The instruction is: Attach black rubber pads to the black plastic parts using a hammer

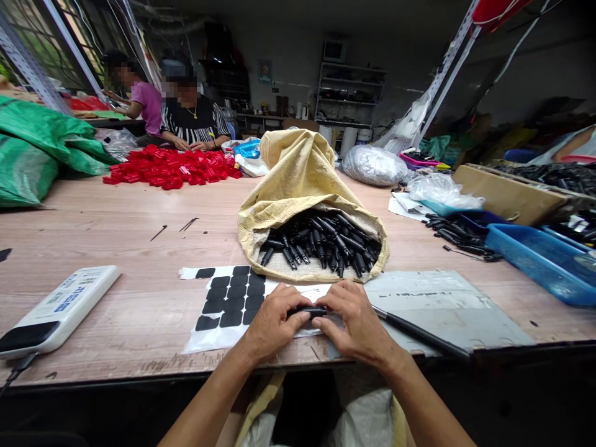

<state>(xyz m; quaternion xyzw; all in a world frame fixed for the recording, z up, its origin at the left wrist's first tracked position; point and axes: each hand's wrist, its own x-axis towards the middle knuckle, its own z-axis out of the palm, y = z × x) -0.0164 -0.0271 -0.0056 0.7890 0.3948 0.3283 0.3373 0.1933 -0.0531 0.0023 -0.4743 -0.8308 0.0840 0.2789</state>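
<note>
Between my two hands lies a short black cylindrical part (313, 311), held level near the table's front edge. My left hand (278, 318) pinches its left end with thumb and fingers. At the other end, the fingers of my right hand (352, 318) close on it. Under and left of my left hand is a white sheet of black stickers (231, 299), with some stickers gone. Just beyond my hands, a yellow woven sack (274, 208) lies with its mouth toward me, full of similar black parts (321, 239). A black-handled tool (419, 332) lies to the right of my right hand.
A grey board (447, 304) lies at right, beside a blue tray (540, 261) and loose black parts (459, 234). A white power bank (69, 304) sits at left. Across the table, two people (190, 118) work near a red pile (174, 166).
</note>
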